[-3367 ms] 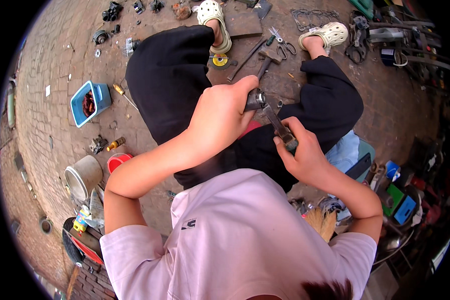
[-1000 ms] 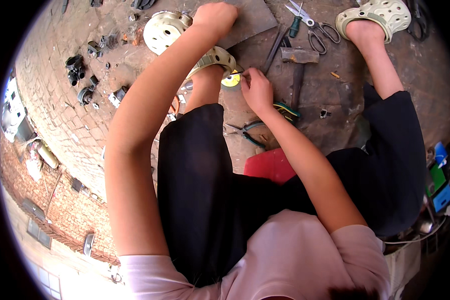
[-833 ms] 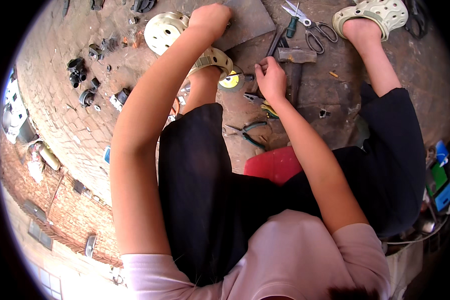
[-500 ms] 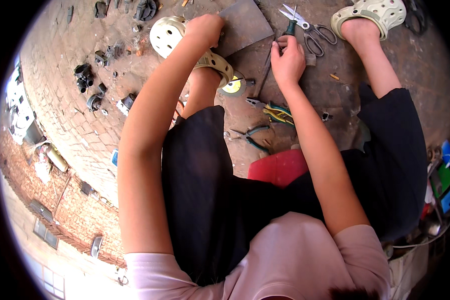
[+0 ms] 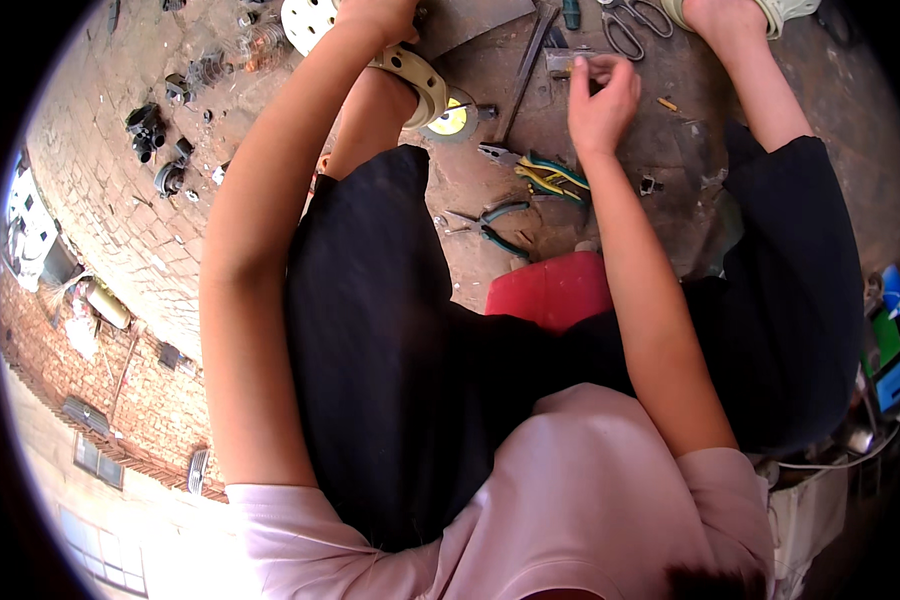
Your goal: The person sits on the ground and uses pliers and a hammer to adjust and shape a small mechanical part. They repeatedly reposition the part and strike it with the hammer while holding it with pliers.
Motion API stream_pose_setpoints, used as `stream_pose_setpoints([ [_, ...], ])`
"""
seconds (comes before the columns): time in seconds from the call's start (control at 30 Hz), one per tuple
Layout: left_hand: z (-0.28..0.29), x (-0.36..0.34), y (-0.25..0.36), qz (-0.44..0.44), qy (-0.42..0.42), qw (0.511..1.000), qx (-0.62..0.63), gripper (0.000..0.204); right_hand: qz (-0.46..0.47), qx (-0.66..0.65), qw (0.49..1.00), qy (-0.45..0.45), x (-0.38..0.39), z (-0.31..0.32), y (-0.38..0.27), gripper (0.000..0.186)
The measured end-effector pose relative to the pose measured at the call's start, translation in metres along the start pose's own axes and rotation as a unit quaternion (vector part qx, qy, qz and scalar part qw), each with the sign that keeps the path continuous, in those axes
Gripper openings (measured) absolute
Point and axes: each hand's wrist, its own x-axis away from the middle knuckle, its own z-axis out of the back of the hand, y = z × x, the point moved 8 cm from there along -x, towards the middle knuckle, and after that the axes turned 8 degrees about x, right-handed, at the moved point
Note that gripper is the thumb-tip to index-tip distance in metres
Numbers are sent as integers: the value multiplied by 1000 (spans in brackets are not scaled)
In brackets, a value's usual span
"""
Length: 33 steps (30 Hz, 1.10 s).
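Observation:
My left hand [image 5: 382, 18] is at the top edge, partly cut off. Its fingers are curled beside the left edge of a flat dark metal plate [image 5: 470, 22]; what they grip is hidden. Right of the plate, my right hand [image 5: 607, 105] has its fingers bent toward the thumb. The thumb tip overlaps a small grey metal block [image 5: 562, 62], and I cannot make out what is between the fingers. A green-handled screwdriver [image 5: 570, 14] and large scissors [image 5: 630, 25] lie beyond this hand. A long dark metal bar [image 5: 523, 75] lies to its left.
Yellow-and-green pliers [image 5: 550, 177] and smaller green-handled pliers [image 5: 495, 222] lie nearer me. A yellow-centred disc [image 5: 452, 118] rests by my left clog [image 5: 415, 85]. Black parts [image 5: 145, 130] are scattered left. A red object [image 5: 550, 290] is between my legs.
The view has shifted, so floor things appear higher. My right hand has drawn back toward me, away from the screwdriver handle. The left hand stays by the plate.

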Motion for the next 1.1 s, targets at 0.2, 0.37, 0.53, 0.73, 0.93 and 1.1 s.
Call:
stream_pose_setpoints([
  [0.2, 8, 9, -4, -43, 80, 993, 71, 29, 321, 56, 849, -416, 170, -59, -50, 14],
  [0.37, 5, 11, -12, -40, 130, 987, 85, 32, 541, 255, 679, -425, 212, -58, -12, 12],
  [0.53, 1, 8, -12, -47, 149, 986, 60, 34, 610, 322, 614, -384, 203, -59, 1, 16],
  [0.73, 16, 21, 3, -46, 182, 981, 53, 33, 473, 146, 738, -459, 171, -49, -32, 10],
  [0.93, -1, 19, 0, -7, 143, 985, 96, 20, 95, -47, 927, -360, 88, -57, -83, 16],
  [1.1, 20, 26, 7, 0, 234, 969, 80, 20, -220, -230, 867, -382, 55, -96, -79, 28],
])
